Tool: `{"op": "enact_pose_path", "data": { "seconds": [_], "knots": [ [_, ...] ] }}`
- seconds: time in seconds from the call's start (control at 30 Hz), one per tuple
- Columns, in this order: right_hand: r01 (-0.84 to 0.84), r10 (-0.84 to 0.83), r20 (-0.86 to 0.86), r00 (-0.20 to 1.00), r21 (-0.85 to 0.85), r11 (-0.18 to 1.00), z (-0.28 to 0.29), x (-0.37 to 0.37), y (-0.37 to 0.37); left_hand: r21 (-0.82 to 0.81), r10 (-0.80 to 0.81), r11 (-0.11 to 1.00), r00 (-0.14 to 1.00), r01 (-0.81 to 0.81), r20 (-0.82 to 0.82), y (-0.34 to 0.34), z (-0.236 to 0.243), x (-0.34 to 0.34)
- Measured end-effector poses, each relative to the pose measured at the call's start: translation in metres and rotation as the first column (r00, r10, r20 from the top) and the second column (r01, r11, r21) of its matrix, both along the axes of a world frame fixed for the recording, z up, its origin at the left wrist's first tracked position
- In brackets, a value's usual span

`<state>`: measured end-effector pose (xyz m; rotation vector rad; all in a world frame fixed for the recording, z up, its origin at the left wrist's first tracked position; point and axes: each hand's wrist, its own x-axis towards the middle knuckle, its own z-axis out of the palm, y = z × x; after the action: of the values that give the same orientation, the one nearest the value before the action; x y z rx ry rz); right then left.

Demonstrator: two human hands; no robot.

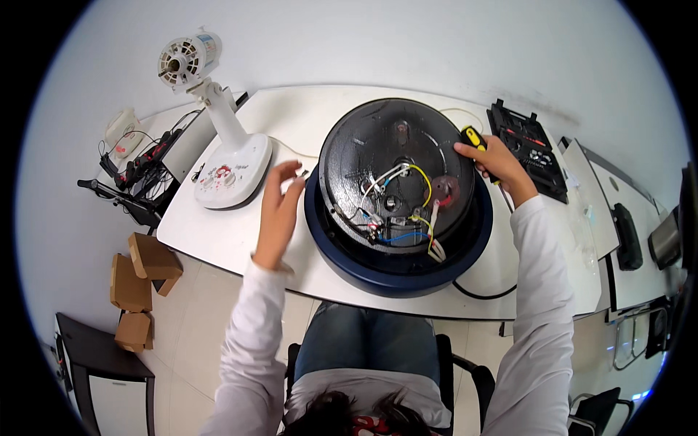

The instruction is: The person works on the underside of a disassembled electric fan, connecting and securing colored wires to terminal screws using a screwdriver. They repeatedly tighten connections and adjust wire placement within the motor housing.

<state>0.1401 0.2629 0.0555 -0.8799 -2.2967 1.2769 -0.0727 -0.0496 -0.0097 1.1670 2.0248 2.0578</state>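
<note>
My right hand (486, 161) grips a yellow-and-black screwdriver (472, 136) at the upper right rim of a round black metal base (363, 138), which sits tilted in a dark blue round housing (385, 276). Coloured wires (422, 174), connectors and small fittings show on the black base. My left hand (283, 203) is just left of the housing, fingers curled around a small dark piece (305, 174) that I cannot make out.
A white fan stand with exposed motor (233, 163) stands left on the white table (265, 247). An open black tool case (527, 149) lies right. Side desks carry cables and a metal pot (665, 240). Cardboard boxes (129, 283) are on the floor; I sit in a chair.
</note>
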Motion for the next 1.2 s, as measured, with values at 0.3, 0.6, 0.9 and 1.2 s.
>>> {"op": "enact_pose_path", "data": {
  "seconds": [0.3, 0.6, 0.9, 1.2],
  "knots": [
    [-0.100, 0.079, -0.072, 0.994, -0.348, 0.932, 0.006, 0.006, 0.011, -0.225, -0.153, 0.958, 0.980, 0.179, 0.125, 0.049, 0.035, -0.024],
    [-0.195, 0.204, -0.044, 0.978, -0.546, 0.815, 0.009, 0.020, 0.028, -0.227, -0.470, 0.732, 0.717, 0.643, 0.515, 0.076, 0.056, -0.068],
    [-0.254, 0.251, -0.092, 0.964, -0.609, 0.752, 0.007, 0.022, 0.037, -0.173, -0.509, 0.676, 0.623, 0.717, 0.595, 0.093, 0.054, -0.078],
    [-0.260, 0.255, -0.092, 0.962, -0.588, 0.766, 0.005, 0.025, 0.037, -0.148, -0.498, 0.677, 0.596, 0.721, 0.630, 0.100, 0.055, -0.077]
  ]
}}
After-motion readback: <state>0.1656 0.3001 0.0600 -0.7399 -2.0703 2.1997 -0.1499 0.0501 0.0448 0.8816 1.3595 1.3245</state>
